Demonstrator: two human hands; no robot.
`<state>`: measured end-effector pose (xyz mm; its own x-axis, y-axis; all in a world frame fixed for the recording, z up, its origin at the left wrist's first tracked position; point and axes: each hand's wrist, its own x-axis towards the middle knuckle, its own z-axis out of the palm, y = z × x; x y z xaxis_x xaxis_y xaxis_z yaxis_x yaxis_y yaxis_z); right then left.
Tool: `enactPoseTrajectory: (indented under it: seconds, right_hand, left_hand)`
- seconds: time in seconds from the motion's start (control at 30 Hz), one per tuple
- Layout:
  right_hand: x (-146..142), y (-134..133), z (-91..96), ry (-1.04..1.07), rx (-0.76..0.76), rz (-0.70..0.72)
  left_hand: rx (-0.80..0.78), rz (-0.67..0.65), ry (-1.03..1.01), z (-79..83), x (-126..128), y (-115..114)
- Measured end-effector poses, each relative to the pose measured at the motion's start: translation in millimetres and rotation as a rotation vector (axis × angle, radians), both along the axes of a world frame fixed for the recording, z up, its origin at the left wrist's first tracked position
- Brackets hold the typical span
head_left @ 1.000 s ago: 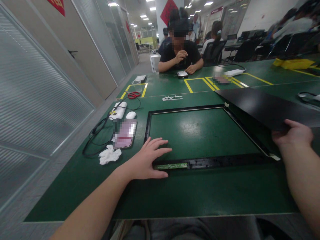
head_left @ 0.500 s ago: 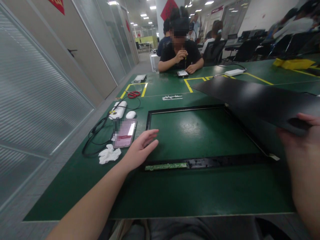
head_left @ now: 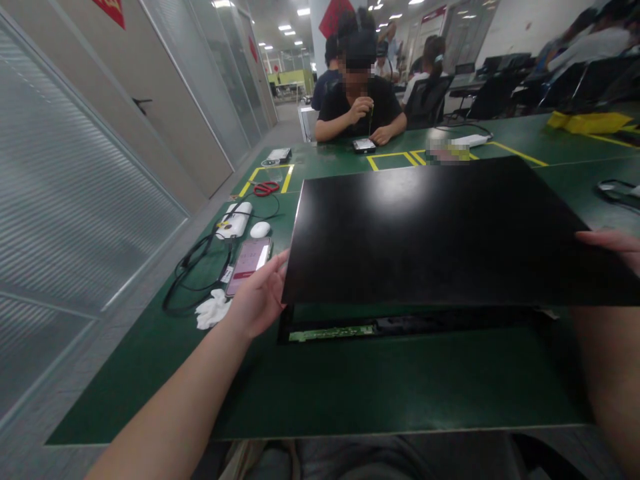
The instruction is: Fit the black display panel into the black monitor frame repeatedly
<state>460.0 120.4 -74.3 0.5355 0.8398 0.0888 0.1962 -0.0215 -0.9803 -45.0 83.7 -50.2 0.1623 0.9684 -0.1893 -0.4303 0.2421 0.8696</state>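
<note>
A large flat black panel [head_left: 440,230] hangs level above the green table, held at both sides. My left hand [head_left: 257,297] grips its left near corner with fingers under the edge. At the right edge, my right hand [head_left: 617,247] holds the other side, thumb on top. Under the panel lies a thin black rectangular frame [head_left: 450,325], of which only the near bar shows, with a green circuit strip [head_left: 331,332] at its left end.
Left of the frame lie a phone [head_left: 247,257], a crumpled white tissue [head_left: 213,310], black cables [head_left: 193,270], a white mouse [head_left: 260,229] and red scissors [head_left: 265,189]. A person [head_left: 357,100] sits across the table with a small device. Yellow tape marks the far table.
The black panel has swung from the right side to over the frame, covering it. My left hand lifted off the frame's corner and took the panel's left edge.
</note>
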Motion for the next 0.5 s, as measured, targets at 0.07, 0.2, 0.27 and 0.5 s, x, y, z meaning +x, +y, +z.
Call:
enactPoseTrajectory:
  seconds: [0.07,0.2,0.27,0.5]
  right_hand:
    - [-14.5,-4.2,5.1,0.032,0.014,0.033]
    - [-43.5,-4.6,17.1,0.154,0.017,0.1]
    - [-53.2,-1.7,22.9,0.324,-0.142,0.129]
    - [-60.4,5.3,28.6,0.217,-0.278,0.122]
  left_hand:
    - [0.003,-0.008,0.052,-0.3,0.7,-0.9]
    - [0.002,0.049,0.131,-2.3,1.8,0.4]
    - [-0.015,0.09,0.141,-2.6,2.0,1.2]
    - [-0.003,0.159,0.148,-1.2,3.3,-1.3]
